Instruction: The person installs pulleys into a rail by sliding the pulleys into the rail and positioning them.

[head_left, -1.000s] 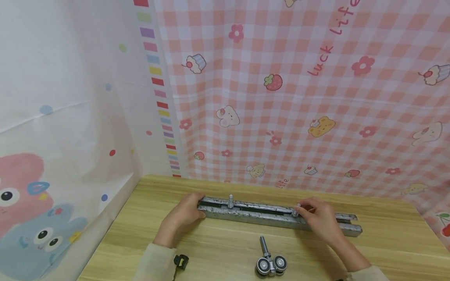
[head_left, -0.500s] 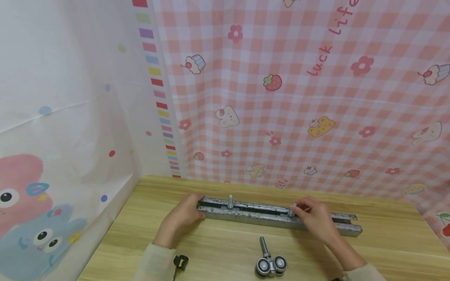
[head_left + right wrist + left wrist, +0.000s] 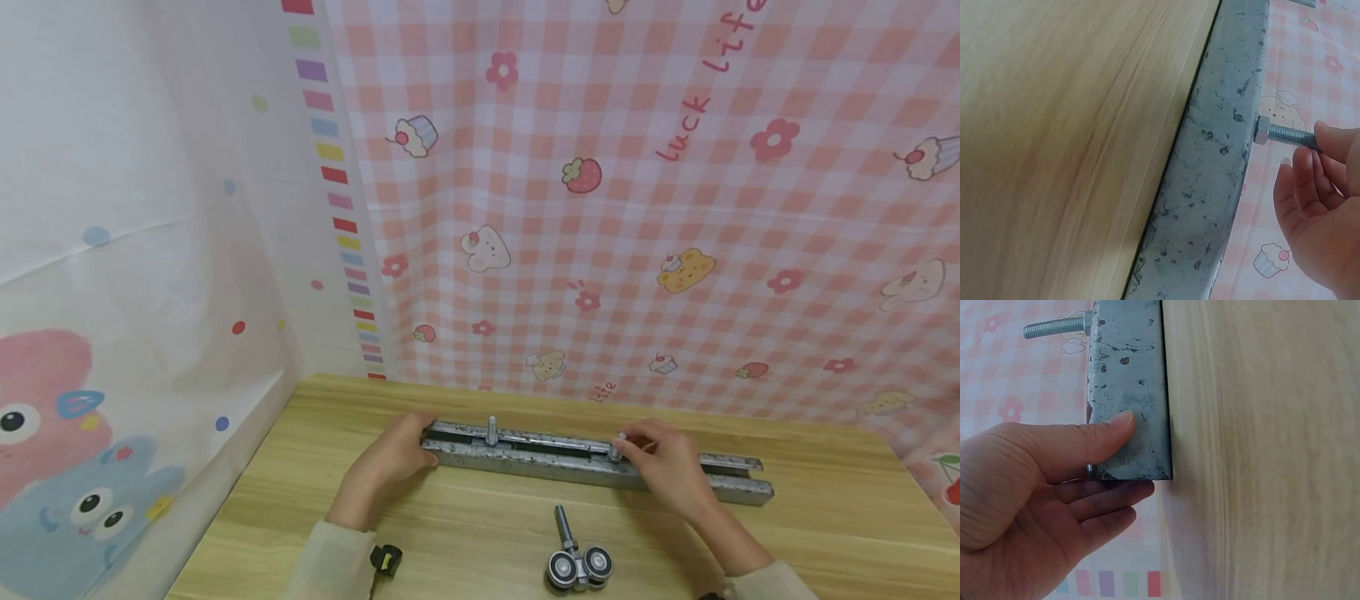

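Metal rail (image 3: 540,469) lies with the left hand (image 3: 397,450) gripping its left end, the right hand (image 3: 671,468) pinching a bolt (image 3: 1288,135) that stands up from its top.

Wood-grain table (image 3: 472,533), slotted metal rail (image 3: 540,470), wheeled trolley (image 3: 579,570)

We see the left hand (image 3: 1022,503) gripping one end of a speckled metal rail (image 3: 1129,381), from which a bolt (image 3: 1055,327) projects.
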Motion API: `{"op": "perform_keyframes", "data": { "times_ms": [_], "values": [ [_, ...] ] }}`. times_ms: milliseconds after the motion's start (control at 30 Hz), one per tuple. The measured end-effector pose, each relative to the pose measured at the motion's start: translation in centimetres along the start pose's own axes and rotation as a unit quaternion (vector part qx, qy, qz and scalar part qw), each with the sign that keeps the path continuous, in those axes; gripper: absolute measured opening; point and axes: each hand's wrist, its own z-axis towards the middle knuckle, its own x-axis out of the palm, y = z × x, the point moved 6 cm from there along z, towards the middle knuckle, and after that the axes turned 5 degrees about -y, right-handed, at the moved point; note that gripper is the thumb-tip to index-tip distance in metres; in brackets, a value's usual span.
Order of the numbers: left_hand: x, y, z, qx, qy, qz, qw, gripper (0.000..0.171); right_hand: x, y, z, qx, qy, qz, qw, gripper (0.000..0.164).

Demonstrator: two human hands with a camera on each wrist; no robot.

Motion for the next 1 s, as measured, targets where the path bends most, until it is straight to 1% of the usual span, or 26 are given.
{"op": "perform_keyframes", "data": {
  "times_ms": [167,300,600,867,1000],
  "values": [
    [-0.01,-0.01,0.01,-0.006,0.002,0.000,1.0000,0.059,0.22,0.17,0.10,-0.006,-0.002,0.002,1.000,0.015],
    [-0.03,-0.01,0.01,-0.003,0.002,0.002,1.0000,0.060,0.37,0.28,0.10,-0.010,-0.002,0.003,1.000,0.015],
    [-0.03,0.04,0.02,-0.006,0.003,0.002,1.0000,0.061,0.77,0.28,0.11,-0.004,0.005,0.005,1.000,0.017],
    [0.01,0.11,0.03,-0.005,0.004,-0.001,1.0000,0.061,0.93,0.77,0.18,-0.010,0.007,0.008,1.000,0.016],
    [0.03,0.12,0.04,-0.002,0.003,0.001,1.0000,0.061,1.01,0.98,0.21,-0.006,0.011,0.008,1.000,0.017]
  ]
}}
